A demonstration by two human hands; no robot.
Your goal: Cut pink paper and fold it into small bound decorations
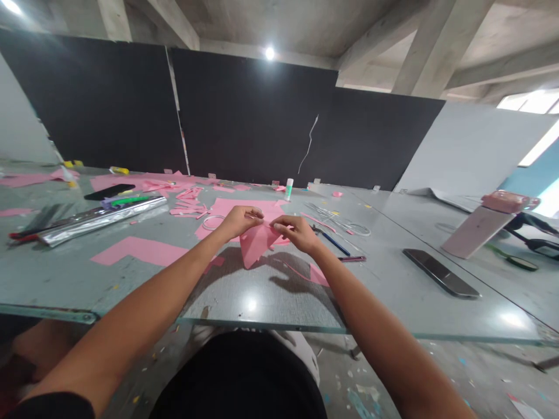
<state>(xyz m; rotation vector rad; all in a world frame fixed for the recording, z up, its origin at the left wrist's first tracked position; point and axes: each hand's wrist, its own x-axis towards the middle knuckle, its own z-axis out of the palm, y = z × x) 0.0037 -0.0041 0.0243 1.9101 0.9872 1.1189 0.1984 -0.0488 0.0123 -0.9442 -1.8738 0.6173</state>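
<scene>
Between my hands a piece of pink paper (257,244) is held up just above the table, its pointed lower corner hanging down. My left hand (243,223) pinches its upper left edge with thumb and fingers. On the other side my right hand (297,231) is closed on its upper right edge. Behind it lies a larger pink sheet (227,206) with a ring of white wire (213,222) at its left. Blue-handled pliers (335,242) rest to the right of my right hand, close to a dark pink pen-like tool (353,258).
A glue stick (289,189) stands behind the hands. Loose wire (340,221) lies to its right. At the left are a foil roll (105,221), a black phone (109,192) and pink scraps (144,251). A dark phone (440,272) and a pink bottle (478,230) are at the right.
</scene>
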